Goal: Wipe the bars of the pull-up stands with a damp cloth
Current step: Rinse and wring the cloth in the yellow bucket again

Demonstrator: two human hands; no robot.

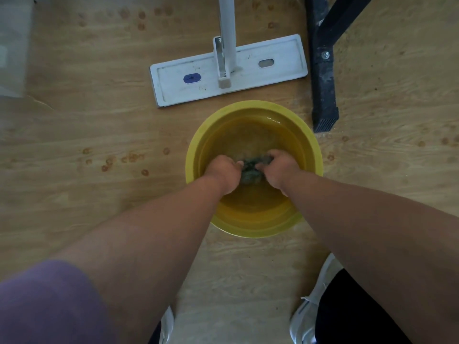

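A yellow basin [196,145] with water stands on the wooden floor in front of me. Over the water, a bunched grey cloth [250,168] sits between both hands. My left hand [223,171] grips its left end, fingers curled round it. My right hand [279,167] grips the right end the same way. A black base leg of the pull-up stand [324,88] lies on the floor just beyond the basin, at the upper right; its bars are out of view.
A white flat mop head [273,68] with its handle [227,26] lies on the floor just behind the basin, touching the black leg's side. My white shoes [308,316] stand close below the basin. A pale object [12,45] sits at the far left.
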